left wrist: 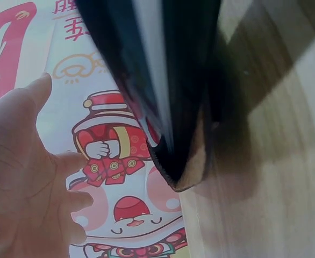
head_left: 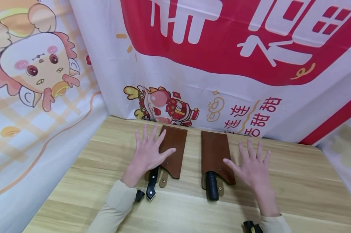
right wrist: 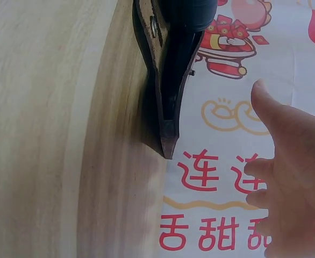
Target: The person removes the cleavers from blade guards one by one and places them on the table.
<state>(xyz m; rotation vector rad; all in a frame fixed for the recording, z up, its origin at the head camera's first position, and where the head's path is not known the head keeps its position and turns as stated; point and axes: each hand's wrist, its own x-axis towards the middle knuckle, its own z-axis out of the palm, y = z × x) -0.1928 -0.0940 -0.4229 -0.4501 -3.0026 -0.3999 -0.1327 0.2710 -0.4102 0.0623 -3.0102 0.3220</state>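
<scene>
Two cleaver-shaped knives lie side by side on the table in brown leather sheaths, handles toward me. The left sheath [head_left: 174, 145] has a black riveted knife handle [head_left: 153, 184] sticking out of it. A thicker, ribbed black handle [head_left: 212, 186] comes out of the right sheath [head_left: 214, 149]. My left hand [head_left: 147, 153], fingers spread, is over the left sheath's left side and hides part of it. My right hand [head_left: 253, 165] is likewise spread, its thumb overlapping the right sheath's edge in the head view. Neither hand grips anything. Both wrist views show the sheath mouths close up, beside the outstretched hands.
A light wood-grain table [head_left: 181, 213] carries the knives. Behind it hangs a white and red printed cloth [head_left: 216, 74], meeting the table's back edge close to the sheath tips. Another printed cloth [head_left: 85, 106] hangs on the left. Small strap tabs [head_left: 163, 179] stick out by the handles.
</scene>
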